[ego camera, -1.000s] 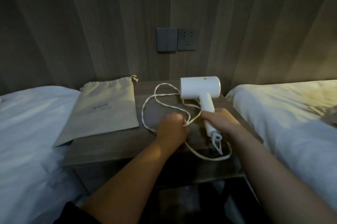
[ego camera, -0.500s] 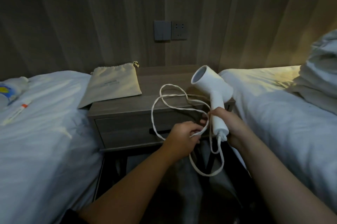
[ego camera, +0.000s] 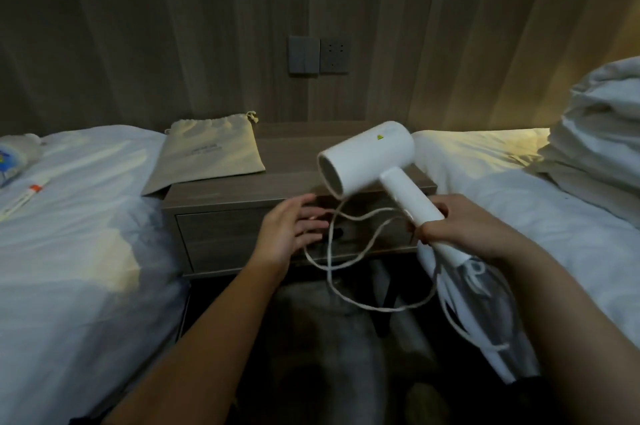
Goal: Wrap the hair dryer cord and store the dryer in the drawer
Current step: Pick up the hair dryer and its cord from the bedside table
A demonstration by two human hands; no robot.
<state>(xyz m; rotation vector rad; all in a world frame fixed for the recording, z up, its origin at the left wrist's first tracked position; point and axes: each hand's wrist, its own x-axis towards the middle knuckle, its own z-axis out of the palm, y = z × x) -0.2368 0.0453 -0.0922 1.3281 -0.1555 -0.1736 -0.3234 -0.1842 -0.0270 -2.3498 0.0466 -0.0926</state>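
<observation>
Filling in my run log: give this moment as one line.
right hand: grips hair dryer handle | left hand: open, beside cord | cord: loose, hanging unwrapped | drawer: closed

Dim, warm right-side glow, soft blur

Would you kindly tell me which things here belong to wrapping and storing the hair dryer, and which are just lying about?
For the job: hair dryer, gripped by the right hand; its loose cord; the left hand, fingers straight, by the cord; the closed drawer.
Lying about: cloth pouch on the nightstand; tube and bottle on the left bed; folded bedding; wall socket.
</observation>
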